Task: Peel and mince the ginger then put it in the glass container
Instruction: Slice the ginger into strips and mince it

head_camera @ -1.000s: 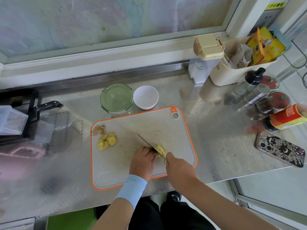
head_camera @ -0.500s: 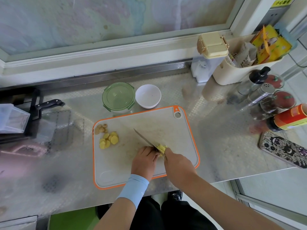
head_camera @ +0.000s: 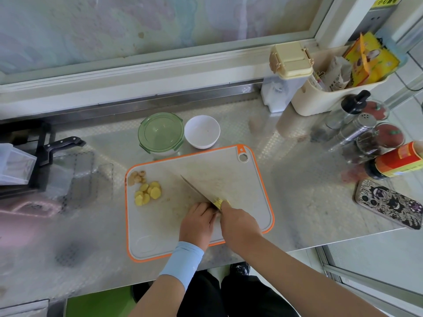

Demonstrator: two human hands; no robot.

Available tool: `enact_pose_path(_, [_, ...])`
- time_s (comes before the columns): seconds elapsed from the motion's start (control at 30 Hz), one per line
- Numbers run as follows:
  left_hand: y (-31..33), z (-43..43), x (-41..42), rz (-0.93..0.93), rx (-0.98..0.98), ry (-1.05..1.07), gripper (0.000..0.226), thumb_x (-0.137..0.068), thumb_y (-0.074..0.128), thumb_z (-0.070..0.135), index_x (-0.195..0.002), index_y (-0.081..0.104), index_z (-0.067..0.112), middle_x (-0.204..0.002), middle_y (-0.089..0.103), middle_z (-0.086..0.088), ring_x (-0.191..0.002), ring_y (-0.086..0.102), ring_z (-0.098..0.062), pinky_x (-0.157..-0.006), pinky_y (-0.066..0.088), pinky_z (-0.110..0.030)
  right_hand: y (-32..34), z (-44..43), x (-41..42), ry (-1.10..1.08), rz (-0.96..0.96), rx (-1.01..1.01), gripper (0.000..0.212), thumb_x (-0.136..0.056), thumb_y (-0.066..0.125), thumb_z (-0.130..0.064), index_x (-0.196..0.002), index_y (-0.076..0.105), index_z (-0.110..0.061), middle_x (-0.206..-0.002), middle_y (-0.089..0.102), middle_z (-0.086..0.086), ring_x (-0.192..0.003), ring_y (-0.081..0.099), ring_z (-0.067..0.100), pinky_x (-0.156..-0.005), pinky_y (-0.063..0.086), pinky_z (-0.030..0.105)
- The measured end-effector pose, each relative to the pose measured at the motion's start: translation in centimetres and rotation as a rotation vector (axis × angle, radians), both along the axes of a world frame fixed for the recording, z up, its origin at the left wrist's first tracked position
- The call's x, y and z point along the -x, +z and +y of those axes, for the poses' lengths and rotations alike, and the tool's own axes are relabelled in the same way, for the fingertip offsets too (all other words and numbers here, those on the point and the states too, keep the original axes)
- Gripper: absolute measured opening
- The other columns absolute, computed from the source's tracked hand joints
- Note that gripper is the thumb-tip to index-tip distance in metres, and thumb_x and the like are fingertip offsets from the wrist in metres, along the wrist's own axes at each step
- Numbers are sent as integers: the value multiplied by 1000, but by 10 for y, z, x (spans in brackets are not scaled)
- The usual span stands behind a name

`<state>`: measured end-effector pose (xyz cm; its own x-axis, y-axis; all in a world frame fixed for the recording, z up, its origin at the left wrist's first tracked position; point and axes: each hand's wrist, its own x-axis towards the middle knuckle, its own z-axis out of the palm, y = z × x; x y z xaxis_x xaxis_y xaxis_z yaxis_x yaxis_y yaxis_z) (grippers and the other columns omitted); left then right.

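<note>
The right hand (head_camera: 238, 225) has closed up on the left hand (head_camera: 198, 221), covering more of the yellow ginger piece (head_camera: 218, 201).
Right fingers wrap the hidden handle of the steel knife (head_camera: 196, 191). Left fingers curl on the ginger at the blade, on the orange-rimmed grey cutting board (head_camera: 229, 175). The green-lidded glass container (head_camera: 161, 133) stands behind it on the steel desk (head_camera: 297, 191). The print on the red-labelled bottle (head_camera: 396, 162) is unreadable.

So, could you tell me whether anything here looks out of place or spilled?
Nothing looks spilled or damaged. Only the phone stands out: it lies face down close to the edge of the counter, where it might get knocked off.
</note>
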<state>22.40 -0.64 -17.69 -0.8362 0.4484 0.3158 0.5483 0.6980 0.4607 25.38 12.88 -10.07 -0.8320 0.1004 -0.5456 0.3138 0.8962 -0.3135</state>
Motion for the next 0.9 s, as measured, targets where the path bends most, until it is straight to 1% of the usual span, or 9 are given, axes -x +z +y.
enact_pose_path(0.17, [2, 1, 0, 30, 18, 13, 20, -90, 55, 20, -82, 73, 17, -86, 67, 6, -81, 53, -16, -62, 47, -26, 1, -1, -1, -40, -5, 28, 26, -91, 37, -3, -115, 38, -14, -69, 46, 2, -65, 51, 27, -54, 36, 33])
enact_pose_path(0.23, [2, 1, 0, 43, 7, 10, 20, -89, 55, 20, -80, 73, 17, -85, 68, 5, -84, 53, -15, -64, 48, -26, 1, 1, -5, -57, -9, 40, 23, -94, 37, -6, -114, 35, -17, -71, 49, 3, -62, 49, 24, -51, 36, 32])
enact_pose_path(0.3, [2, 1, 2, 60, -11, 2, 20, -89, 56, 18, -79, 73, 16, -86, 68, 3, -87, 54, -15, -70, 48, -24, 3, 5, -12, -61, -21, 43, 16, -96, 38, -8, -105, 33, -20, -71, 50, 4, -62, 49, 24, -49, 34, 31])
enact_pose_path(0.37, [2, 1, 2, 73, -19, 0, 21, -90, 55, 18, -79, 73, 15, -86, 68, 1, -89, 55, -16, -73, 48, -24, 5, 9, -20, -79, -43, 38, 19, -97, 39, -11, -94, 26, -25, -71, 49, 3, -61, 46, 22, -46, 30, 29])
enact_pose_path(0.5, [2, 2, 1, 82, -19, -7, 22, -91, 55, 19, -79, 74, 15, -87, 69, 1, -89, 54, -16, -76, 46, -21, 5, 10, -26, -92, -61, 28, 22, -98, 37, -11, -89, 24, -26, -71, 48, 3, -58, 42, 19, -45, 28, 28])
enact_pose_path(0.57, [1, 1, 1, 69, -13, -1, 22, -92, 56, 19, -81, 74, 15, -88, 69, 2, -89, 55, -15, -75, 46, -21, 2, 8, -23, -79, -60, 22, 22, -97, 38, -10, -91, 24, -26, -71, 48, 2, -58, 43, 19, -46, 30, 27])
enact_pose_path(0.63, [1, 1, 0, 50, -11, 15, 21, -92, 55, 19, -83, 74, 16, -89, 69, 3, -87, 55, -15, -72, 46, -21, 0, 5, -16, -72, -51, 29, 16, -96, 39, -9, -100, 31, -22, -71, 49, 3, -60, 47, 21, -48, 33, 29])
enact_pose_path(0.73, [1, 3, -1, 36, -22, 34, 22, -90, 54, 18, -81, 74, 15, -86, 68, 3, -84, 53, -15, -69, 43, -20, -2, -2, -3, -57, -12, 28, 25, -94, 37, -5, -117, 37, -15, -70, 48, 3, -62, 49, 25, -51, 34, 32])
enact_pose_path(0.9, [4, 4, -2, 23, -23, 50, 22, -90, 54, 19, -80, 73, 15, -84, 67, 4, -83, 52, -15, -66, 41, -20, -1, -5, 4, -44, 6, 24, 22, -92, 36, -3, -110, 37, -14, -67, 43, 1, -67, 50, 28, -56, 38, 33])
